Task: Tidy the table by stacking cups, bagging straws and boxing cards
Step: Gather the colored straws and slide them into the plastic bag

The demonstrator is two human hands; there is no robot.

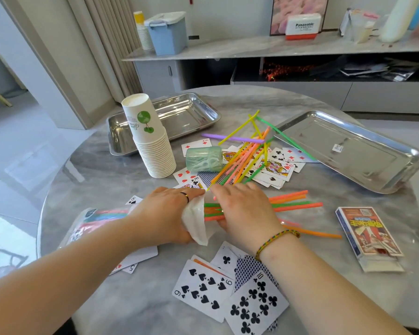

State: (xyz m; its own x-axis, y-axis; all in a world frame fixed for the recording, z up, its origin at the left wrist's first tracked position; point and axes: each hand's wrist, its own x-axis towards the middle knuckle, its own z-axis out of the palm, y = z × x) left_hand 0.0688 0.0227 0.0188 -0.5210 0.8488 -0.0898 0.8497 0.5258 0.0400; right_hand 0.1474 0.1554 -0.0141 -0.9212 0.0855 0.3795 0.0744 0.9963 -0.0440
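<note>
Two steel trays [179, 114] [348, 151], scattered cards [203, 288] on marble table [102, 180]; sideboard [252, 48] behind

The right hand [242, 213] covers the middle of the straw bundle [293, 201] it grips, and the left hand [162, 213] hides part of the mouth of the bag [99, 221] it holds. Both forearms [58, 286] run off the bottom edge. Print on the card box [368, 232] is too blurred to read. Shelf objects [394, 20] at top right smear into what may be bottles.

A: Room at the table's [107, 184] left edge?
B: Bare marble beside the cup stack [153, 146]. Straw pile [247, 155] and cards [273, 170] clog the middle; left tray [184, 117] and right tray [348, 151] line the far edge.
</note>
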